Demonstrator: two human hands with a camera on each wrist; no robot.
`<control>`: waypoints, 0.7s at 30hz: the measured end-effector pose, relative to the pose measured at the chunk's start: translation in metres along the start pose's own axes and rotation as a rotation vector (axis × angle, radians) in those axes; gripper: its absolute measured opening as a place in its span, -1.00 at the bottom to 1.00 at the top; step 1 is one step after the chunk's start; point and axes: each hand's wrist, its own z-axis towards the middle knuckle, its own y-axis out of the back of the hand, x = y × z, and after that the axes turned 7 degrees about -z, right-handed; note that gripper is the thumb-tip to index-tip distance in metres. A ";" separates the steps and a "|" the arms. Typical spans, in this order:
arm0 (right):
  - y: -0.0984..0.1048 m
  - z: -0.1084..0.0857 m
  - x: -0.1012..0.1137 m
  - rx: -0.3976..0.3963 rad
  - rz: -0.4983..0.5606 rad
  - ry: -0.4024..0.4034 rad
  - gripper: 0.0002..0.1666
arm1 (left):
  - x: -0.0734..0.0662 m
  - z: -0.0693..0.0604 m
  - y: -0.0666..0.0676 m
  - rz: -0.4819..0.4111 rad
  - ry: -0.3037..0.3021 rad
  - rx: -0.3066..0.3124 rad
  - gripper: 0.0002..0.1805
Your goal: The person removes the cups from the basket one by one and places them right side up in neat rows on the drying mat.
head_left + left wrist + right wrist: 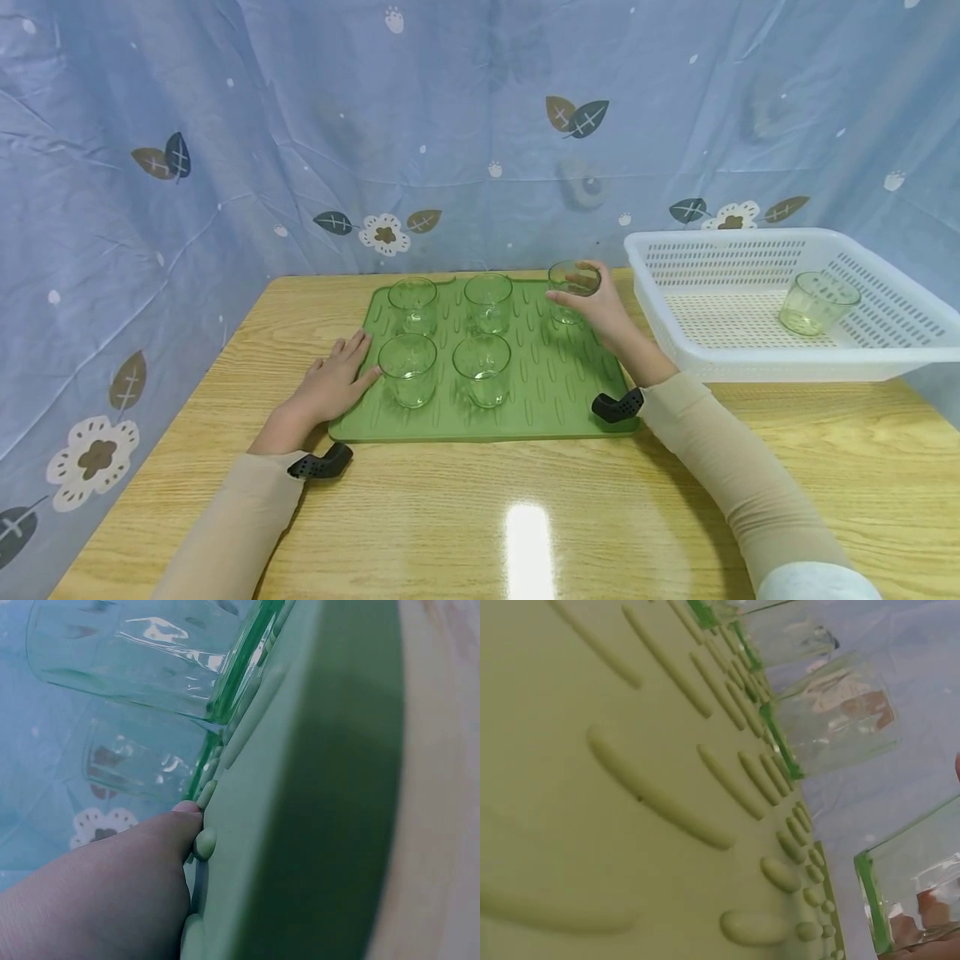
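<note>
My right hand (600, 307) grips a clear greenish glass (564, 315) at the back right of a green ridged mat (555, 408), thumb and fingers around its sides. In the right wrist view, a gap shows between the base of this glass (911, 892) and the mat. Several matching glasses stand upright on the mat, among them a front left glass (408, 375), a front middle glass (482, 375) and a back middle glass (488, 304). Spread over the mat's left edge, my left hand (330, 383) holds nothing; its thumb (150, 847) lies near the front left glass.
Right of the mat stands a white perforated basket (750, 362) with one more glass (817, 304) tilted inside it. The mat lies on a wooden table (435, 517). A blue patterned cloth (465, 167) hangs behind and along the sides.
</note>
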 end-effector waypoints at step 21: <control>0.003 0.008 -0.017 0.039 -0.048 -0.061 0.11 | -0.002 -0.001 0.001 -0.011 -0.001 0.002 -0.18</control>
